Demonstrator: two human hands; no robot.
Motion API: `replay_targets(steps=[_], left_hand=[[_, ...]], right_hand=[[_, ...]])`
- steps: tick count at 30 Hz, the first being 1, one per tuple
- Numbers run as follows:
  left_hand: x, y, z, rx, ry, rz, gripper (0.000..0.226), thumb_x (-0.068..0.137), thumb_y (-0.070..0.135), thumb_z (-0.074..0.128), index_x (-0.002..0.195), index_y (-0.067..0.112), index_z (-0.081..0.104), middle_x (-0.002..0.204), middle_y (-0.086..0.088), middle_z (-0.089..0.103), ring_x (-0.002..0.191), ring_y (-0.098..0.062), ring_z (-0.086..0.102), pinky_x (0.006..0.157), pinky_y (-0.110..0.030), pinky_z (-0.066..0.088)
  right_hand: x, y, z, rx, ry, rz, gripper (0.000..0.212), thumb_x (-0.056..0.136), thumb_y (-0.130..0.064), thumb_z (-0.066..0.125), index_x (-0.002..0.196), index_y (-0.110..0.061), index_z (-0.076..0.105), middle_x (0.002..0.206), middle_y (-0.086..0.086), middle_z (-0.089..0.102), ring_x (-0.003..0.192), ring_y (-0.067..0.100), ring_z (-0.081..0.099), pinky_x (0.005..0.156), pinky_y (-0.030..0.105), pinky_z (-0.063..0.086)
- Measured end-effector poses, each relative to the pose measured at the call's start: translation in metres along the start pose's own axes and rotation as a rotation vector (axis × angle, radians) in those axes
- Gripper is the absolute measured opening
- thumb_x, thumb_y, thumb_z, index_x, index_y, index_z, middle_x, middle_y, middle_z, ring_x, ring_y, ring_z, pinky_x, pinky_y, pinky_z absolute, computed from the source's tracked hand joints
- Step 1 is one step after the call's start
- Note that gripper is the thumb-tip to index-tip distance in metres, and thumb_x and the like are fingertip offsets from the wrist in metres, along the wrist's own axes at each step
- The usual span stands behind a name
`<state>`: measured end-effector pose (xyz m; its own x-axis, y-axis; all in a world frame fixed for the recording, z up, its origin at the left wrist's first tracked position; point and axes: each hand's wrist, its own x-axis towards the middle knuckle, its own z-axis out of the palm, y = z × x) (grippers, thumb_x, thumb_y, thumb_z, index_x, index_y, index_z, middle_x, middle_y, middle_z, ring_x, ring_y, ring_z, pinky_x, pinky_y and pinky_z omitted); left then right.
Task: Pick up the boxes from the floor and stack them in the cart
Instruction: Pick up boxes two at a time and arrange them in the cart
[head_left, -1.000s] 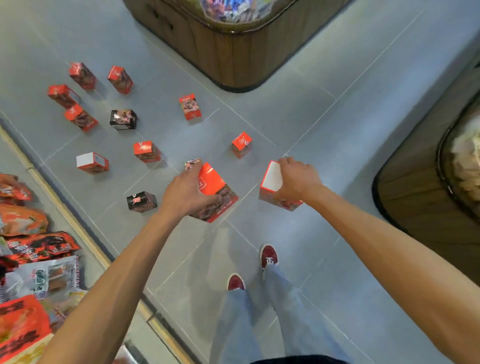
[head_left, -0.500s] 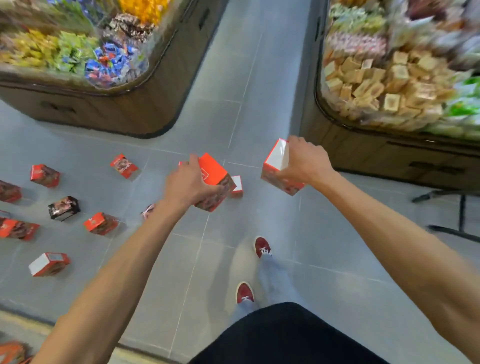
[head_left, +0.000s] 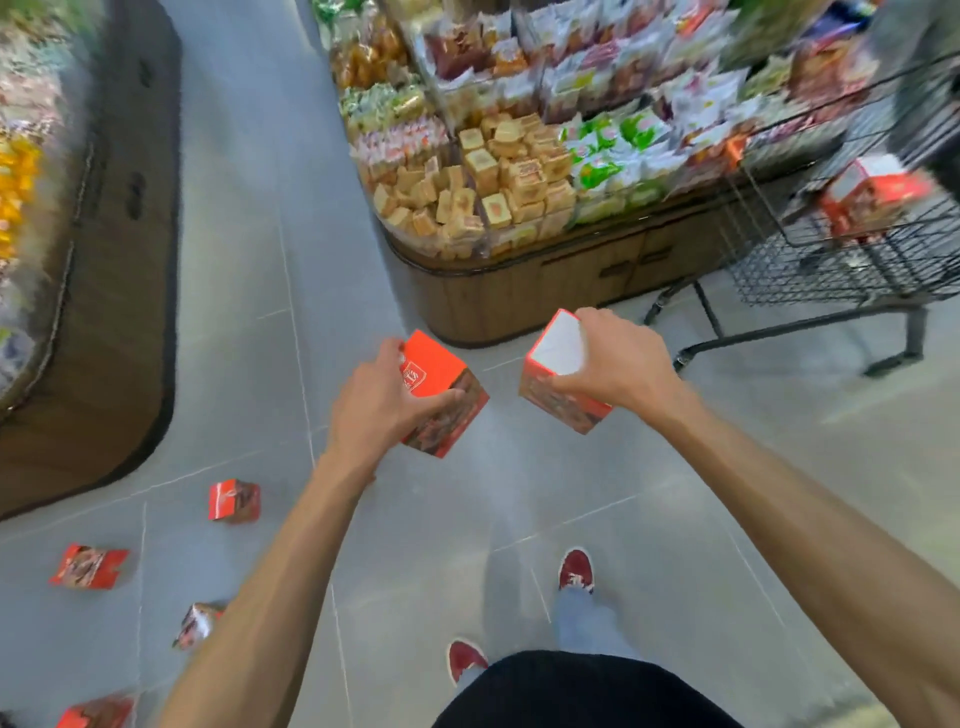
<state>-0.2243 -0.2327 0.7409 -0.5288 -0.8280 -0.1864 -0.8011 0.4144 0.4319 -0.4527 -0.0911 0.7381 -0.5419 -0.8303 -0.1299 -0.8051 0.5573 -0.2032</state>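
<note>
Above floor, L grip (head_left: 382, 402) grasps orange box (head_left: 441, 384); R grip (head_left: 615, 364) grasps white-topped box (head_left: 558, 374).

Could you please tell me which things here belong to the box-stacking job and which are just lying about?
Belong to the job:
left hand gripping a red box
right hand gripping a white-topped box
floor boxes
cart
boxes in the cart

Just lying about:
snack display
wooden stand at left

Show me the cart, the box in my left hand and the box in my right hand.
cart (head_left: 810, 275): head view, lower wire mesh wall.
left-hand box (head_left: 434, 364): head view, orange top face.
right-hand box (head_left: 560, 345): head view, white top face.
</note>
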Motion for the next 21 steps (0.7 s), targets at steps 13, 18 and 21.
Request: replay_targets(steps=[13,18,21], left_hand=[[0.108,0.234,0.078,-0.045,-0.066,0.242,0.091,0.058,0.079,0.071,0.127,0.03,0.037,0.109,0.01,0.054,0.093,-0.015,0.055,0.077,-0.037,0.051],[0.153,0.307,0.097,0.0,-0.113,0.351,0.09,0.06,0.079,0.069,0.128,0.03,0.038,0.106,0.012,0.052,0.088,-0.012,0.051,0.072,-0.033,0.043],[0.191,0.347,0.111,0.016,-0.152,0.413,0.091,0.06,0.08,0.068,0.129,0.029,0.038,0.104,0.011,0.052,0.089,-0.014,0.054,0.07,-0.033,0.046]], right_hand=[[0.024,0.231,-0.065,0.065,0.209,0.382,0.092,0.05,-0.087,0.045,0.117,-0.024,0.052,0.111,0.001,0.063,0.102,0.028,0.06,0.079,0.038,0.048],[0.044,0.286,-0.074,0.103,0.234,0.528,0.087,0.054,-0.087,0.053,0.115,-0.026,0.053,0.108,-0.002,0.063,0.098,0.026,0.06,0.077,0.035,0.05],[0.066,0.318,-0.08,0.121,0.236,0.603,0.085,0.053,-0.087,0.055,0.115,-0.028,0.054,0.107,-0.003,0.065,0.098,0.025,0.062,0.077,0.035,0.051]])
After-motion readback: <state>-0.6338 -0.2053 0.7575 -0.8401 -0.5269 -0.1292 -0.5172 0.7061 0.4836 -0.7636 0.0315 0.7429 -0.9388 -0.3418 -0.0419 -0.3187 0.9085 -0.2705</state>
